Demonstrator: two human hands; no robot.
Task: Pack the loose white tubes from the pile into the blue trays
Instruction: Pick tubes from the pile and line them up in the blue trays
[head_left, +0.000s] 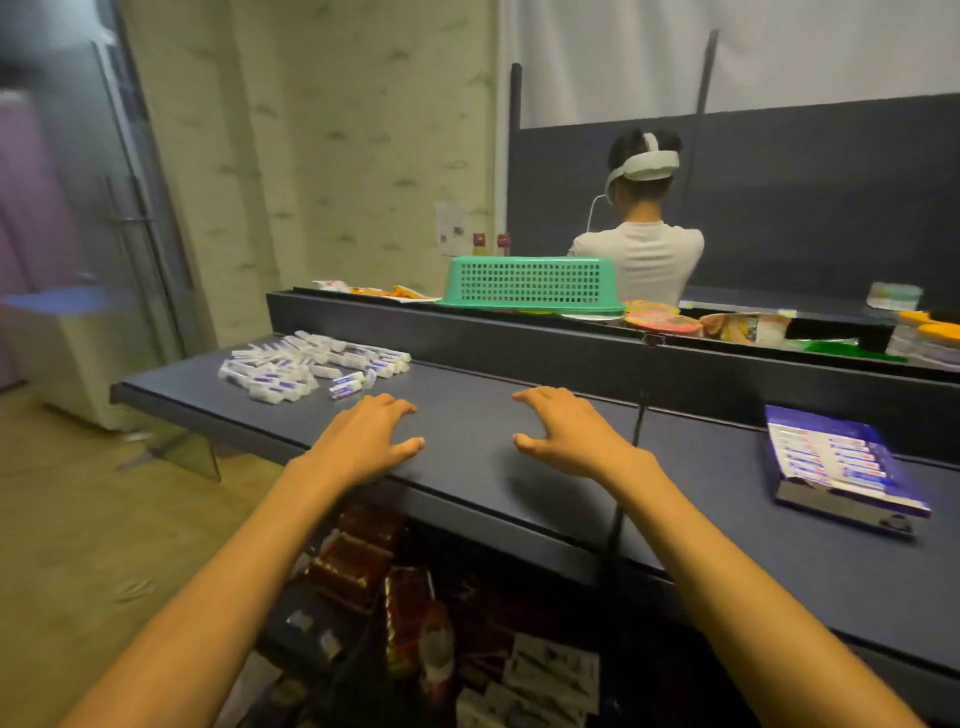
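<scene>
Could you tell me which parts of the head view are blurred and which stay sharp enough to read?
Head view: the left edge by the glass door is motion-smeared; the pile of white tubes, both hands and the blue tray are fairly sharp; straight edges bow from the wide-angle lens.

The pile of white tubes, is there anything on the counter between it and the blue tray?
Only the hands: the left hand and right hand rest open on the counter between the pile of white tubes and the blue tray. Otherwise, nothing visible.
</scene>
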